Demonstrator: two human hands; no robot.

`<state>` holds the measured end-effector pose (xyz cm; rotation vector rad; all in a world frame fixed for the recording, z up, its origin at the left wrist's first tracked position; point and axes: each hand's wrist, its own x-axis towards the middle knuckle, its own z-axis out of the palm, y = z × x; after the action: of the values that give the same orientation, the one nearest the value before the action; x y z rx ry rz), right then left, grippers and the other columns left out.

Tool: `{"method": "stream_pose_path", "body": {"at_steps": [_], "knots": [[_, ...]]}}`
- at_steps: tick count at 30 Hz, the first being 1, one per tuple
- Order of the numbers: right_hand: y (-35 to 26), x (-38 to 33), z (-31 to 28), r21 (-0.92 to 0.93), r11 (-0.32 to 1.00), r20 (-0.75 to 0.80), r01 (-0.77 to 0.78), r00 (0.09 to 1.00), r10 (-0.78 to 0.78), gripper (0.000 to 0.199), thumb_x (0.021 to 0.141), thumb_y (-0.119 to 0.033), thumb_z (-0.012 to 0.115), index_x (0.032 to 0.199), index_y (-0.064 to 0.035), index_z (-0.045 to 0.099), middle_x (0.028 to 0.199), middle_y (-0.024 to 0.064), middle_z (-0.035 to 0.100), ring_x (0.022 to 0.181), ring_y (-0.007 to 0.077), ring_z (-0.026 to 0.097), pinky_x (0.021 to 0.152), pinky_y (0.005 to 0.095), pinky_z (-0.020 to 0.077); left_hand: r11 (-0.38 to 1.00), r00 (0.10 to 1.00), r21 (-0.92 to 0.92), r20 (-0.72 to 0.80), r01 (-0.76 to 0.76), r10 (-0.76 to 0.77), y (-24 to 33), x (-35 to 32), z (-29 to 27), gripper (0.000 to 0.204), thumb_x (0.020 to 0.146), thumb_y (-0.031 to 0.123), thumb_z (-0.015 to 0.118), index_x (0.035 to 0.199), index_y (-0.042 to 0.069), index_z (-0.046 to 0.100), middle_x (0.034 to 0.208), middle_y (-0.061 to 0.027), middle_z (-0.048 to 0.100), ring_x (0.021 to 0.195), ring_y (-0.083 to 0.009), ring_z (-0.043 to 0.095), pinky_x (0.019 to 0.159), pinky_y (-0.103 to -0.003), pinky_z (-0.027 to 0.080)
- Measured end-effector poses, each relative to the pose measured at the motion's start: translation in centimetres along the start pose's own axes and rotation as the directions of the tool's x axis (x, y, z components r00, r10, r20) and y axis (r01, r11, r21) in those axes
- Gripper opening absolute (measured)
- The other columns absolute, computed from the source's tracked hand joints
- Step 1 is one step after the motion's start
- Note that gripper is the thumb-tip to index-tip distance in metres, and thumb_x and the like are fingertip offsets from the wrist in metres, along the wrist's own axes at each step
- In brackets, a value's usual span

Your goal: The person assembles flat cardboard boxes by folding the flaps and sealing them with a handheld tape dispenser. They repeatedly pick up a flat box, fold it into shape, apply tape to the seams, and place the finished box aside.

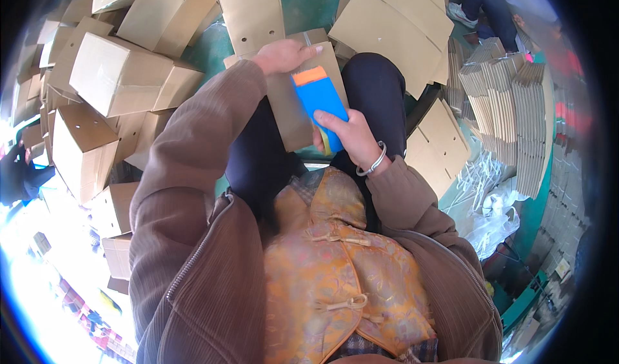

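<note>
A brown cardboard box (289, 109) rests between my knees, with a strip of tape (316, 37) near its far edge. My left hand (284, 56) lies across the box's far end, gripping it, with one digit stretched to the right; its other fingers are partly hidden. In my right hand (351, 134) is a blue tape dispenser (325, 103) with an orange far end and some yellow near its base. The fingers wrap around its near part, and it slants over the box's right side.
Made-up cardboard boxes (116, 74) pile up on the left. Flat cardboard sheets (393, 29) lie ahead to the right, and bundled folded cartons (503, 99) stand at the right. White straps (480, 177) and a clear plastic bag (493, 219) lie nearby. Another person's legs (490, 9) show at the far right.
</note>
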<state>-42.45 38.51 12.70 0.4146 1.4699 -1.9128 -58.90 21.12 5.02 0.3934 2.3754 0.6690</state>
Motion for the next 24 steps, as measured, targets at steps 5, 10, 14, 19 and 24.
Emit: {"method": "stream_pose_path", "body": {"at_steps": [5,10,14,19,24], "knots": [[0.4,-1.1,-0.1,0.024,1.000,-0.034,0.006,0.999,-0.005,0.031,0.089,-0.030,0.067,0.090,0.0000,0.061,0.072,0.0111,0.067,0.061,0.0163,0.064,0.059,0.0286,0.0514,1.000,1.000,-0.020,-0.005,-0.015,0.015,0.7,-0.1,-0.1,0.081,0.089,0.074,0.037,0.116,0.003,0.067,0.114,-0.0195,0.066,0.110,-0.0354,0.060,0.096,-0.041,0.044],[2.2,-4.4,-0.2,-0.005,0.999,-0.041,-0.051,0.998,0.051,0.031,0.090,-0.031,0.066,0.090,-0.0005,0.060,0.071,0.0112,0.066,0.061,0.0172,0.064,0.059,0.0292,0.0506,0.999,0.999,0.039,-0.041,-0.007,0.008,1.0,-0.3,0.4,0.082,0.087,0.075,0.037,0.116,0.005,0.067,0.116,-0.0185,0.065,0.111,-0.0350,0.059,0.097,-0.040,0.044],[4.0,-7.2,-0.2,-0.008,0.995,-0.043,-0.102,0.994,0.101,0.029,0.091,-0.030,0.064,0.088,-0.0017,0.059,0.069,0.0106,0.065,0.059,0.0167,0.061,0.058,0.0297,0.0483,0.999,0.997,0.050,-0.083,-0.001,0.005,0.3,0.1,1.0,0.081,0.087,0.076,0.037,0.117,0.006,0.067,0.116,-0.0172,0.066,0.112,-0.0347,0.059,0.098,-0.040,0.043],[6.4,-11.2,-0.6,0.017,0.980,-0.044,-0.200,0.979,0.200,0.028,0.092,-0.028,0.063,0.087,-0.0014,0.058,0.069,0.0104,0.064,0.058,0.0163,0.060,0.059,0.0296,0.0472,0.999,0.996,0.019,-0.079,-0.042,0.044,0.2,1.0,0.6,0.083,0.087,0.076,0.038,0.116,0.003,0.067,0.114,-0.0158,0.067,0.110,-0.0329,0.061,0.098,-0.041,0.043],[8.7,-16.4,-0.4,0.068,0.940,-0.036,-0.336,0.940,0.338,0.029,0.093,-0.028,0.062,0.091,0.0008,0.059,0.071,0.0098,0.064,0.062,0.0154,0.061,0.060,0.0290,0.0479,0.994,0.996,-0.069,-0.011,0.087,-0.088,1.5,-0.6,-0.8,0.079,0.089,0.071,0.040,0.118,0.002,0.066,0.122,-0.0172,0.064,0.117,-0.0352,0.057,0.100,-0.041,0.040]]}}
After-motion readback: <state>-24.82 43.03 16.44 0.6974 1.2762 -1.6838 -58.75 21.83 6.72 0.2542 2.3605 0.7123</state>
